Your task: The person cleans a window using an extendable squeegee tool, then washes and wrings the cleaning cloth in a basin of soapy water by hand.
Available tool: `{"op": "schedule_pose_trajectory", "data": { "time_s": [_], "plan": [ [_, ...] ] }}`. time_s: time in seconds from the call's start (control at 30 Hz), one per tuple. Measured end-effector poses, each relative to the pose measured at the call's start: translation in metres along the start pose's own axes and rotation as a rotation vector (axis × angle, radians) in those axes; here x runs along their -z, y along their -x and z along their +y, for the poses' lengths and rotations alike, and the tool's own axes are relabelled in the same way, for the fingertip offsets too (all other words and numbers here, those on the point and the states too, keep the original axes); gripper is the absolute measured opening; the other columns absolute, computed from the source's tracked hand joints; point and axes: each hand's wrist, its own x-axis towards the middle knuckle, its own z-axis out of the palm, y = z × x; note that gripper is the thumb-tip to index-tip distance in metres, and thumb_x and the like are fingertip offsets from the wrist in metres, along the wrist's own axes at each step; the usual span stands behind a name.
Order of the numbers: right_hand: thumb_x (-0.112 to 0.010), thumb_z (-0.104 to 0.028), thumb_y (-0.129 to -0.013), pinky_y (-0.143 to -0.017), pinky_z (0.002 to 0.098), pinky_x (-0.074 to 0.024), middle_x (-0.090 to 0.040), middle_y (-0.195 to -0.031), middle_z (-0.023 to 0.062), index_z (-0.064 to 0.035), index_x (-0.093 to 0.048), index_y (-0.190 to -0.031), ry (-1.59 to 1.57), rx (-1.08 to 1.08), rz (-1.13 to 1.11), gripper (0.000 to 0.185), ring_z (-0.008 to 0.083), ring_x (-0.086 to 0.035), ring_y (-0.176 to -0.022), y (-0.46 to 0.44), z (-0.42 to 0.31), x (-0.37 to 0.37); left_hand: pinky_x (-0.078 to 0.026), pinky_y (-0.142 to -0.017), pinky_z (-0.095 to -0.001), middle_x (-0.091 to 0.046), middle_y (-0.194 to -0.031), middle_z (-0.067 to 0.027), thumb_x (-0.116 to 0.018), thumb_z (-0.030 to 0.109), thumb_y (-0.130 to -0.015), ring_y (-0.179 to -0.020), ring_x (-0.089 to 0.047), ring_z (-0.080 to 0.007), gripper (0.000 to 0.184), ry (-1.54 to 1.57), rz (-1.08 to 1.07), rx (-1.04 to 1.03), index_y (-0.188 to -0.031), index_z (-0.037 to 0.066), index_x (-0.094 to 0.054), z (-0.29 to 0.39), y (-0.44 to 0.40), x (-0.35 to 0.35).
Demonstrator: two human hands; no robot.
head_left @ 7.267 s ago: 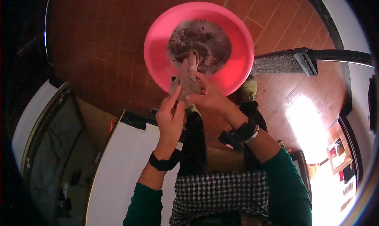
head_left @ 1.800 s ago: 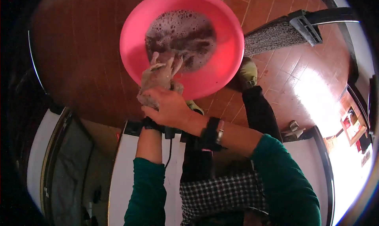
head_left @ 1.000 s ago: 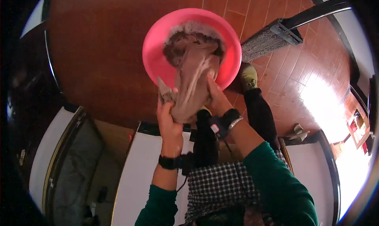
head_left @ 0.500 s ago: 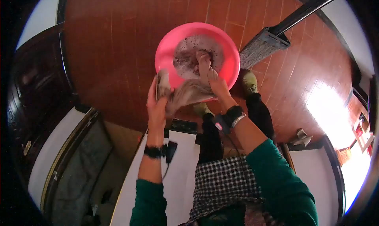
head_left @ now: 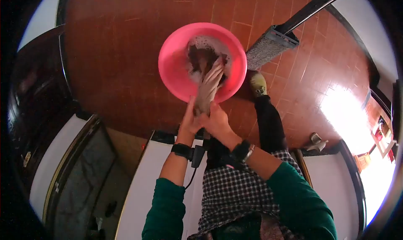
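Note:
A wet grey-beige cloth (head_left: pixel 208 89) hangs bunched in lengthwise folds, its far end inside a pink basin (head_left: pixel 172 74). Both hands clasp its near end at the basin's front rim. My left hand (head_left: pixel 192 118) is closed on the cloth from the left side. Close against it, my right hand (head_left: pixel 218 122) grips the same end from the right. Foamy, dark water (head_left: pixel 197 45) lies in the basin, and what is under the surface cannot be made out.
A flat mop (head_left: pixel 270 47) with a black handle stands just right of the basin, on the red-brown floor (head_left: pixel 121 63). My shoe (head_left: pixel 258 85) is below the mop. A dark wooden door (head_left: pixel 37 84) is at the left; a pale shoe (head_left: pixel 317 143) lies at the right.
The hands were apart, with the cloth spread between them over the front rim. They have come together, and the cloth is now gathered lengthwise into the basin.

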Motion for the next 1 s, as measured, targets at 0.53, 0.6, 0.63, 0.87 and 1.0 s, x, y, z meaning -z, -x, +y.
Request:
{"op": "schedule_pose_trajectory", "data": {
  "time_s": [0.53, 0.6, 0.63, 0.87, 1.0],
  "plan": [
    [-0.039, -0.071, -0.081, -0.078, 0.0435, -0.0495, -0.061, -0.096, 0.0156, -0.0084, -0.049, -0.118, -1.464, -0.389, -0.535, 0.074, 0.0276, -0.061, -0.086, -0.003, -0.041, 0.011, -0.049, -0.069, -0.028, -0.058, -0.101, -0.0098, -0.059, 0.027, -0.076, -0.082, -0.06, -0.0164, 0.058, -0.408, 0.108, 0.103, -0.124, -0.001, -0.043, 0.05, 0.149, -0.05],
    [-0.042, -0.068, -0.082, -0.077, 0.0445, -0.0505, -0.061, -0.093, 0.0155, -0.0057, -0.05, -0.113, -1.51, -0.173, -0.59, 0.07, 0.0284, -0.061, -0.084, -0.029, -0.034, 0.001, -0.05, -0.067, -0.0293, -0.058, -0.1, -0.011, -0.062, 0.027, -0.074, -0.082, -0.061, -0.0177, 0.061, -0.43, 0.127, 0.129, -0.124, -0.002, -0.043, 0.046, 0.163, -0.037],
    [-0.042, -0.068, -0.082, -0.077, 0.0445, -0.0505, -0.061, -0.093, 0.0155, -0.0057, -0.05, -0.113, -1.514, -0.174, -0.589, 0.07, 0.0284, -0.061, -0.084, -0.038, -0.035, -0.004, -0.052, -0.066, -0.0305, -0.059, -0.1, -0.0122, -0.065, 0.028, -0.072, -0.081, -0.061, -0.019, 0.064, -0.449, 0.137, 0.15, -0.124, -0.002, -0.042, 0.048, 0.174, -0.03],
    [-0.068, -0.031, -0.079, -0.07, 0.0392, -0.0528, -0.063, -0.089, 0.0097, -0.0032, -0.058, -0.105, -1.265, -0.441, -0.48, 0.039, 0.0245, -0.062, -0.077, -0.087, -0.05, 0.012, -0.056, -0.065, -0.0346, -0.059, -0.102, -0.0177, -0.071, 0.028, -0.069, -0.082, -0.064, -0.0248, 0.071, -0.368, -0.037, 0.264, -0.123, -0.006, -0.042, 0.054, 0.199, 0.027],
    [-0.066, -0.025, -0.074, -0.067, 0.0389, -0.0514, -0.065, -0.089, 0.0128, 0.003, -0.059, -0.099, -0.509, 0.046, -0.449, 0.039, 0.0277, -0.064, -0.073, -0.122, -0.061, 0.018, -0.056, -0.064, -0.0332, -0.061, -0.102, -0.0187, -0.068, 0.036, -0.074, -0.084, -0.064, -0.0232, 0.071, -0.426, -0.038, 0.247, -0.125, -0.005, -0.042, 0.05, 0.164, 0.038]
  ]
}}
